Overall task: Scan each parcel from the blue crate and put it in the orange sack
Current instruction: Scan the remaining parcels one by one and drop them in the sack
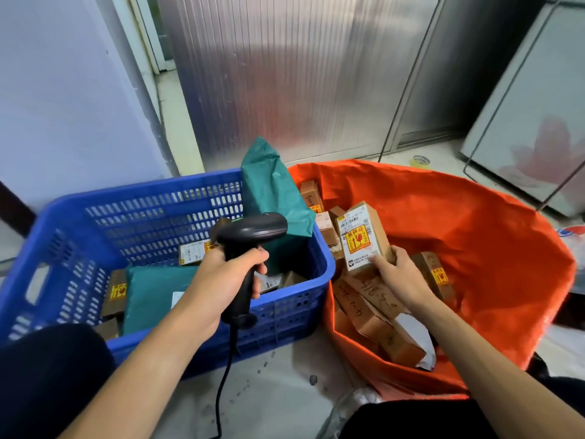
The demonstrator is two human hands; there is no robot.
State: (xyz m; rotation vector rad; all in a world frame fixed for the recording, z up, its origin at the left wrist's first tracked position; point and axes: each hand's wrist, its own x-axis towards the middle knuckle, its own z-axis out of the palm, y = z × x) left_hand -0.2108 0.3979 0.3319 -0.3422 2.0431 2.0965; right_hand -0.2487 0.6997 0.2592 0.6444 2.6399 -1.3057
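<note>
My left hand (228, 274) grips a black corded barcode scanner (250, 236) over the right part of the blue crate (79, 217), its head pointing right. My right hand (397, 277) holds a small brown cardboard parcel (361, 239) with a white label and a yellow-red fragile sticker, upright inside the mouth of the orange sack (474, 248). Several brown boxes (364, 308) lie in the sack beneath it. In the crate lie a flat green mailer bag (148, 296), another green bag (272, 191) standing against the far right corner, and small brown boxes (193, 253).
The crate and sack stand side by side on a pale floor. Behind them rise a ribbed metal panel (300, 74) and a white wall (63, 90). A roll of tape (421, 160) lies on the floor behind the sack. The scanner cable (221, 384) hangs down between my arms.
</note>
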